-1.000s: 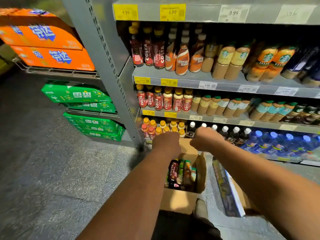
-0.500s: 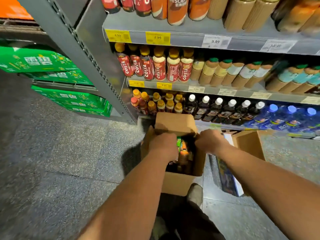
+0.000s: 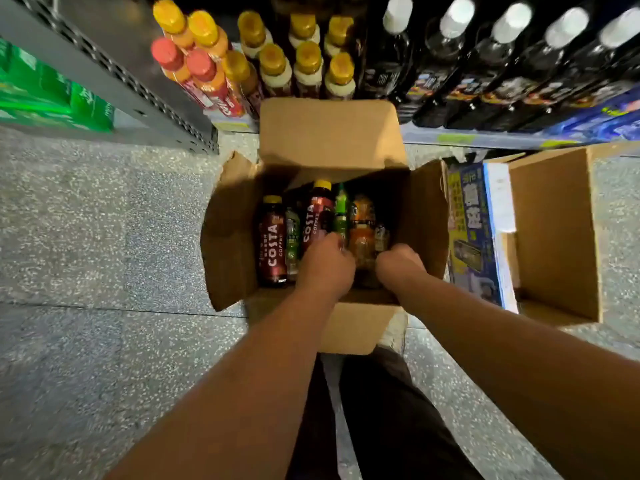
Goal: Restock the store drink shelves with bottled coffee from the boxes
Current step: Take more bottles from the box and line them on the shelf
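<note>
Reaching into the box (image 3: pixel 228 237) beside the bottom shelf (image 3: pixel 467 138), we are curling left hand (image 3: pixel 325 263) and right hand (image 3: pixel 398 266) over the coffee bottles (image 3: pixel 273 240), though we cannot tell if either grips. Several are lying inside, unshelved.

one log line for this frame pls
stage: both hands in open cardboard box | left hand: at Costa bottle, grip unclear | right hand: over orange bottle, grip unclear
</note>
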`<act>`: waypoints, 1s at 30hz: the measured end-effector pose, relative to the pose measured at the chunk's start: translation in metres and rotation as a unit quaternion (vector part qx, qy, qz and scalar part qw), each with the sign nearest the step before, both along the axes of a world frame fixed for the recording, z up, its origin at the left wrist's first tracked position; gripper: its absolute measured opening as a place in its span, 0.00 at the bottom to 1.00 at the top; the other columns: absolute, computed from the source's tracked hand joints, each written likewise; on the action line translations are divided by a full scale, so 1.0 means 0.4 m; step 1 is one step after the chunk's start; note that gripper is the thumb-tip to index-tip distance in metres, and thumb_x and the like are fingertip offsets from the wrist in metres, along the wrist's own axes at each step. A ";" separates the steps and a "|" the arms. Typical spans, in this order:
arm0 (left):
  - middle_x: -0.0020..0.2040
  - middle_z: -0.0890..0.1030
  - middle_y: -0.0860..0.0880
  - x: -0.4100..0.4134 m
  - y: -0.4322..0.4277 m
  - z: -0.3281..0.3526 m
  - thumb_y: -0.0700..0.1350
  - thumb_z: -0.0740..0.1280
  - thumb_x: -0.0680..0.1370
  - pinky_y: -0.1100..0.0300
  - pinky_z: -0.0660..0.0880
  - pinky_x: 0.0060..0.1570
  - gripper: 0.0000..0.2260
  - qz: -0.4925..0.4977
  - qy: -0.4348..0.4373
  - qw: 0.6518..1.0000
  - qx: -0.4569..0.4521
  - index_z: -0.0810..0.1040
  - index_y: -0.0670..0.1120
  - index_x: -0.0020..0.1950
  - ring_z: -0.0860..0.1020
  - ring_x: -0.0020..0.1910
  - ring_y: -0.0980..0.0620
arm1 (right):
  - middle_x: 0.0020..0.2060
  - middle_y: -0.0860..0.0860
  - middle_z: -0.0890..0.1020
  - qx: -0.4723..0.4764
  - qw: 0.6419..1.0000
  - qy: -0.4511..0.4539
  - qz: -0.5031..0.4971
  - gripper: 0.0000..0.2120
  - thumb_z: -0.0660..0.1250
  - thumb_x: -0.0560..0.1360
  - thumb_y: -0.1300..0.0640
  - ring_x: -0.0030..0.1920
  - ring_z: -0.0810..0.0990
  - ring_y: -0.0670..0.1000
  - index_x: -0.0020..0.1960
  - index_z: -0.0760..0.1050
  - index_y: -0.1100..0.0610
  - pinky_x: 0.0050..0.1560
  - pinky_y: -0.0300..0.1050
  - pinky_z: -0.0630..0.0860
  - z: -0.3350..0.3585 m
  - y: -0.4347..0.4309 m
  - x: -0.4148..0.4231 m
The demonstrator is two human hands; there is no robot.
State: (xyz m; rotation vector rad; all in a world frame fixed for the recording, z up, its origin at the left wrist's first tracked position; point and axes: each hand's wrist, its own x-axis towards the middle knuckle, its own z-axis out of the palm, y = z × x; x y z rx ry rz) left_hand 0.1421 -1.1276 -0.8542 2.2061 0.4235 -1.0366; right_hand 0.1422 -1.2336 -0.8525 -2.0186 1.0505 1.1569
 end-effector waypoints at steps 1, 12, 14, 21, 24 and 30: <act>0.64 0.73 0.46 -0.002 -0.007 -0.043 0.43 0.59 0.81 0.53 0.73 0.51 0.13 0.016 0.005 1.000 -0.010 0.73 0.46 0.65 0.74 0.56 0.46 | 0.65 0.60 0.73 -0.006 0.999 0.012 -0.036 0.19 0.57 0.80 0.60 0.61 0.74 0.59 0.70 0.66 0.65 0.59 0.49 0.71 -0.043 0.001 0.003; 0.59 0.76 0.42 -0.004 -0.080 -0.337 0.57 0.55 0.81 0.54 0.71 0.52 0.21 0.096 0.124 0.984 -0.083 0.74 0.43 0.63 0.75 0.56 0.43 | 0.61 0.60 0.76 0.016 0.961 -0.008 -0.276 0.17 0.55 0.81 0.60 0.60 0.76 0.60 0.67 0.71 0.60 0.50 0.46 0.72 -0.364 -0.022 -0.045; 0.55 0.78 0.42 0.013 -0.088 -0.350 0.59 0.56 0.80 0.57 0.70 0.47 0.23 0.086 0.130 0.985 -0.079 0.76 0.42 0.61 0.76 0.53 0.43 | 0.58 0.60 0.78 0.029 0.952 -0.009 -0.306 0.17 0.53 0.80 0.61 0.57 0.77 0.60 0.65 0.73 0.61 0.57 0.53 0.74 -0.386 -0.036 -0.052; 0.66 0.73 0.42 0.053 -0.141 -0.366 0.62 0.57 0.78 0.51 0.69 0.64 0.30 0.117 0.246 0.956 -0.105 0.68 0.43 0.71 0.72 0.63 0.42 | 0.49 0.61 0.83 0.157 0.887 -0.016 -0.434 0.18 0.54 0.78 0.54 0.52 0.81 0.60 0.57 0.78 0.60 0.59 0.56 0.76 -0.390 -0.064 -0.038; 0.63 0.76 0.42 0.042 -0.148 -0.390 0.61 0.59 0.78 0.53 0.71 0.61 0.27 0.140 0.251 0.951 -0.115 0.70 0.43 0.69 0.75 0.60 0.42 | 0.48 0.59 0.83 0.176 0.869 -0.025 -0.462 0.17 0.53 0.78 0.52 0.48 0.80 0.59 0.54 0.77 0.58 0.57 0.55 0.75 -0.395 -0.079 -0.039; 0.55 0.81 0.42 0.011 -0.151 -0.430 0.56 0.70 0.71 0.46 0.76 0.59 0.16 0.191 0.219 0.944 -0.159 0.76 0.47 0.53 0.80 0.54 0.42 | 0.50 0.60 0.83 0.186 0.841 -0.010 -0.509 0.24 0.49 0.80 0.47 0.51 0.81 0.59 0.56 0.79 0.59 0.54 0.52 0.75 -0.435 -0.098 -0.034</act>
